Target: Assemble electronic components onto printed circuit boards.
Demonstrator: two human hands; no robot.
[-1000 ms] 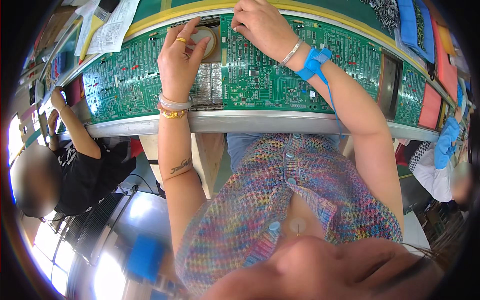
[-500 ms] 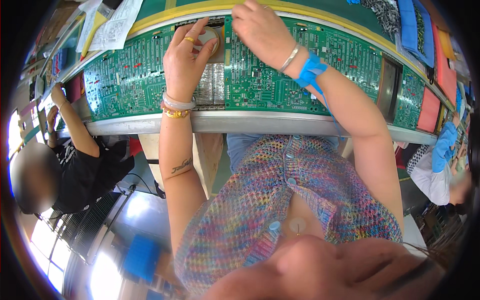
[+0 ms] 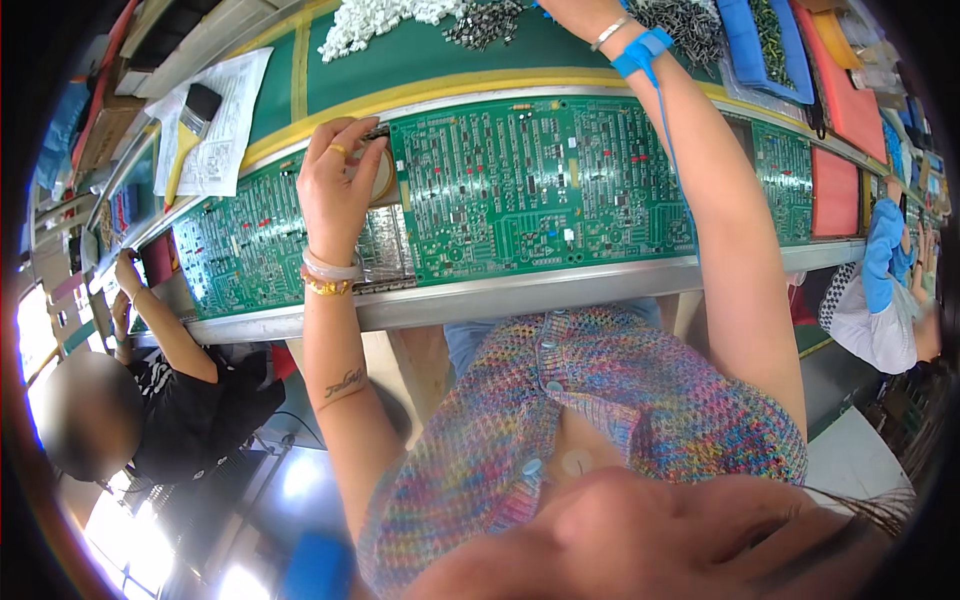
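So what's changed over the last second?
Your right hand moved forward and rightward, from the circuit board's far edge to near the loose component piles. Its fingertips are cut off, so any grip is unclear. The view shifted too. Your left hand stayed by the tape roll.

Left hand (image 3: pixel 336 192) loosely bent, right hand (image 3: pixel 584 14) outstretched farther forward.
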